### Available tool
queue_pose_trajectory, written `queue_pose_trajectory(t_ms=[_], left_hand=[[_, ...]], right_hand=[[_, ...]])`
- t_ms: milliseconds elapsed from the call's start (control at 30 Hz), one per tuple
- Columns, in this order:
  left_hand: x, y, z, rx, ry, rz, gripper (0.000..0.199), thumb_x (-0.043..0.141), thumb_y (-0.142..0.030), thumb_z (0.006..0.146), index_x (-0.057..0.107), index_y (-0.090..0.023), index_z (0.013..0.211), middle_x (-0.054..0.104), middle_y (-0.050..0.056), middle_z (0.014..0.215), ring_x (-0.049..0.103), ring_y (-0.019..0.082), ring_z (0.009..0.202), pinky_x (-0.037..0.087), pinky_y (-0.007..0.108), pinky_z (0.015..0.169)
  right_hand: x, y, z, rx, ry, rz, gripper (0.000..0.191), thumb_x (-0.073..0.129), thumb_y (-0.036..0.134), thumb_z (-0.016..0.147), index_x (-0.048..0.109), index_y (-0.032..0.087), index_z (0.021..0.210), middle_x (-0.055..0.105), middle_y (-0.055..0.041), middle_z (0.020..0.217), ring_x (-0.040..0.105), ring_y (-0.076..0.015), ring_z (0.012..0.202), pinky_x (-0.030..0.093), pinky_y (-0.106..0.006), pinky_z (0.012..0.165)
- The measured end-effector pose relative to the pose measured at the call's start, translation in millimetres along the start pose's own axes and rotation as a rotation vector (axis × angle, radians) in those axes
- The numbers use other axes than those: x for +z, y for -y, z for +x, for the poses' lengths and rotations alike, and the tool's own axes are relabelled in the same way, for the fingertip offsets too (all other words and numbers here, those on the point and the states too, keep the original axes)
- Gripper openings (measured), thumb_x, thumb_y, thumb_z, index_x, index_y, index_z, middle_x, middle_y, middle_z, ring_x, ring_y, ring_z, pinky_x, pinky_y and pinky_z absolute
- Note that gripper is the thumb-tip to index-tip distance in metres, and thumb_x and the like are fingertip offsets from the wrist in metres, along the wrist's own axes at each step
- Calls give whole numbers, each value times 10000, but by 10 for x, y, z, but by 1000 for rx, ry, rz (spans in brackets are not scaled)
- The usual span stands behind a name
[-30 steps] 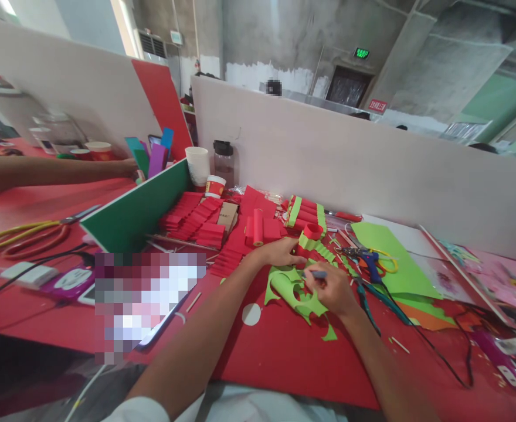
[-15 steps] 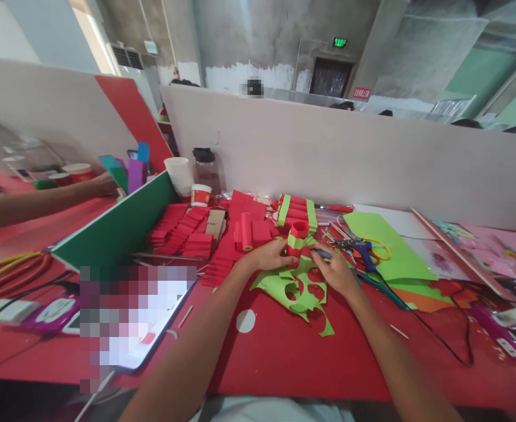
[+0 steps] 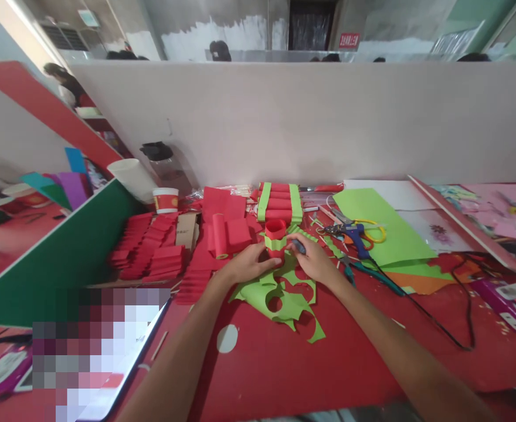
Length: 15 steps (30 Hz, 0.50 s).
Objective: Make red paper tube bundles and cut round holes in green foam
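Observation:
A red paper tube (image 3: 276, 227) with a light-green band stands upright on the red table (image 3: 267, 375). My left hand (image 3: 254, 261) has its fingers and thumb closed round the tube's left side. Against its right side is my right hand (image 3: 309, 256), closed on a small dark-blue object (image 3: 299, 246), too small to name. Green paper with round holes (image 3: 279, 298) lies under and in front of the tube. Behind stands a bundle of red rolls with green strips (image 3: 279, 203), and a red roll (image 3: 220, 235) is to the left.
A blue glue gun (image 3: 357, 239) with a black cable and yellow-handled scissors (image 3: 377, 231) lie right. Green sheets (image 3: 383, 228) are beyond. Folded red strips (image 3: 130, 243), a paper cup (image 3: 166, 200), a green divider (image 3: 55, 258) and a tablet (image 3: 121, 357) are left.
The view has turned, so the table's things appear further left. Both hands stay at the tube. The arm seen behind the green divider is out of view now.

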<state>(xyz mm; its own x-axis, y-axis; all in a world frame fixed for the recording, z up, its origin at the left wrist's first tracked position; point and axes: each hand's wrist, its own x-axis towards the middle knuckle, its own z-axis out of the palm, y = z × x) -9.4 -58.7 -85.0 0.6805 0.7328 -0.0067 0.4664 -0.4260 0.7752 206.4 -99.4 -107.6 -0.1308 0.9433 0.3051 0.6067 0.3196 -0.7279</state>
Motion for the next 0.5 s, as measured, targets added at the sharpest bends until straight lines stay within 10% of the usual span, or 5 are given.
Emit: queue_pose_trajectory(t_ms=[167,500], left_hand=[[-4,-40,-1,27,-18,-50,404,536,-512,904,616,-164,1093,679,59,1038,629,225,936,502,335,847],[-55,-72,12,-78,-10,-73,357,583,-502,886,612,-198,1072,680,60,1038,632,229,937,522,353,874]], right_hand=[[-6,114,-47,146,-56,93,339,408,408,998,601,207,1191,693,-37,811,629,-189,662,481,-293,634],[38,153,-73,263,-94,182,221,534,387,940,666,211,914,709,-45,846,660,-204,785,486,-274,650]])
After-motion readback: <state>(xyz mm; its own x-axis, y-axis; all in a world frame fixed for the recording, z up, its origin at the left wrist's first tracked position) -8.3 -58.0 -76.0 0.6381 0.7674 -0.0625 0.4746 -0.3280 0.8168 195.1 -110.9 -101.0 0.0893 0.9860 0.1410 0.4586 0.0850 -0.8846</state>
